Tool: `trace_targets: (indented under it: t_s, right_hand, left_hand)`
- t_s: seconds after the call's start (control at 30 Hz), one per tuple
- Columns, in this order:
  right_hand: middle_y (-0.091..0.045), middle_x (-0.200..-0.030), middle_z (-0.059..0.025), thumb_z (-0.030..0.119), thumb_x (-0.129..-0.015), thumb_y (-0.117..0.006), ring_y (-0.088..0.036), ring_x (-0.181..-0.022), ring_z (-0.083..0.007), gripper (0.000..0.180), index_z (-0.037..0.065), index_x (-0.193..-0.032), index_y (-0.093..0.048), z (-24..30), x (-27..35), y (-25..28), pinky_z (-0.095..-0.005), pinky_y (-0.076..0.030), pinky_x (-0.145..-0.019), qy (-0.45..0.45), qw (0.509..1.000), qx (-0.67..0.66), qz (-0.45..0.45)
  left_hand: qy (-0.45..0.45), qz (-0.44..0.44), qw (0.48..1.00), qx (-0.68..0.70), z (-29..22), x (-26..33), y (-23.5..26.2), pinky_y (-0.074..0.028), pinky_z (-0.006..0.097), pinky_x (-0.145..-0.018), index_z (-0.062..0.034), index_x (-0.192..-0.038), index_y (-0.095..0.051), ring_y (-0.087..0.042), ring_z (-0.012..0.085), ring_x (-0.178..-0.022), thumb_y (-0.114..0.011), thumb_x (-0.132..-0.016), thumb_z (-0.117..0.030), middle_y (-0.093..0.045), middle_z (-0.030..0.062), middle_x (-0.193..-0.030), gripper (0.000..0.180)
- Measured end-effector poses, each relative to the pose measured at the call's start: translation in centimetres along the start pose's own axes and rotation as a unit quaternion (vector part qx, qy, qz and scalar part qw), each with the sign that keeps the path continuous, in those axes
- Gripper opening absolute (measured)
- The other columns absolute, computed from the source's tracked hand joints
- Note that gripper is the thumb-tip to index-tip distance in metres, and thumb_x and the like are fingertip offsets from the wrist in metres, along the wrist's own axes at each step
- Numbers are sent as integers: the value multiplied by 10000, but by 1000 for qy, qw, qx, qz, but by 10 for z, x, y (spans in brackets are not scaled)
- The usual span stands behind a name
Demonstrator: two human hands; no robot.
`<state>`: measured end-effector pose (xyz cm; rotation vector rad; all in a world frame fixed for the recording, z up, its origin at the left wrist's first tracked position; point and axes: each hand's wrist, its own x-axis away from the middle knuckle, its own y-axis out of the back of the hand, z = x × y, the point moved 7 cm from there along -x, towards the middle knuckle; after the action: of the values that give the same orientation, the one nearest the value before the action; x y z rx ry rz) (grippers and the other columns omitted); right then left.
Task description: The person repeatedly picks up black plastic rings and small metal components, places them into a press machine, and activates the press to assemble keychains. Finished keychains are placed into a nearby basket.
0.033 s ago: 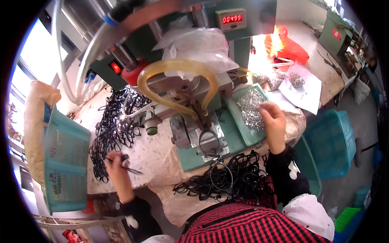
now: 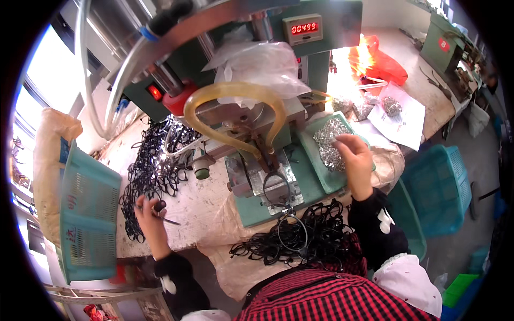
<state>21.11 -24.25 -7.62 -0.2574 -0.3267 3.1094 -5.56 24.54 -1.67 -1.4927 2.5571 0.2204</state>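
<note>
My left hand (image 2: 152,223), at the left of the bench, is closed around a dark slim tool (image 2: 167,218) with a rounded end and a thin shaft; its exact kind is unclear. Beside it lies a heap of black eyeglass frames (image 2: 152,168). My right hand (image 2: 355,160) hovers at the green tray (image 2: 333,184), thumb and forefinger pinched over a pile of tiny silver metal parts (image 2: 329,140); anything between the fingertips is too small to make out. A round-rimmed eyeglass frame (image 2: 293,234) sits at the machine's metal fixture (image 2: 278,193), one rim on it, the other hanging toward me.
A green press machine (image 2: 342,24) with a yellow hose loop (image 2: 235,88) stands in front. More black frames (image 2: 321,230) lie near my lap. Turquoise baskets (image 2: 88,214) stand at left and right (image 2: 436,192). A red bag (image 2: 386,64) and white paper (image 2: 401,120) lie at the back right.
My right hand has moved slightly left over the silver pile. My left hand has shifted a little left and turned the dark tool. The frame at the fixture has stayed in place.
</note>
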Motion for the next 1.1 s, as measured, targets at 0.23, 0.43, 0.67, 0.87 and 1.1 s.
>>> trace_targets:
  t_s: [0.23,0.43,0.67,0.87,1.1]
  right_hand:
    - [-744,-878,-51,19,-877,-733,-674,-811,-107,138,-6,-1012,-749,14,5,-35,-253,-512,-735,75,987,139,30]
    - [-739,-914,-93,-16,-837,-751,-703,-890,-206,118,-8,-955,-757,47,36,0,-306,-531,-819,47,974,222,1]
    - [-722,-934,-85,-26,-806,-760,-697,-913,-180,213,-1,-1012,-717,92,44,-80,-298,-526,-835,156,965,147,152]
    - [-695,-984,-33,-19,-821,-767,-675,-908,-102,378,-20,-1172,-627,73,46,-115,-259,-513,-843,26,992,-22,123]
    - [-706,-1105,-61,-33,-867,-719,-677,-997,-112,447,-45,-1284,-561,95,63,-127,-267,-507,-893,-13,983,-105,149]
  left_hand:
    - [92,68,960,-254,142,-121,35,-423,260,-487,-86,-1481,-447,-521,106,-551,-759,-872,-159,-636,41,-825,688]
    - [88,196,912,-348,153,-55,-5,-468,288,-568,-6,-1477,-503,-579,119,-666,-691,-817,-48,-629,71,-881,687]
    - [8,216,946,-240,63,32,-82,-501,298,-667,19,-1169,-578,-640,179,-776,-625,-1007,-101,-659,121,-961,207]
    - [79,334,921,183,-42,100,-143,-516,319,-678,-32,-1048,-530,-684,257,-822,-308,-1131,-470,-710,227,-1030,498]
    - [150,379,879,248,-113,158,-157,-460,287,-528,-63,-983,-471,-628,256,-597,-332,-1091,-449,-691,272,-736,424]
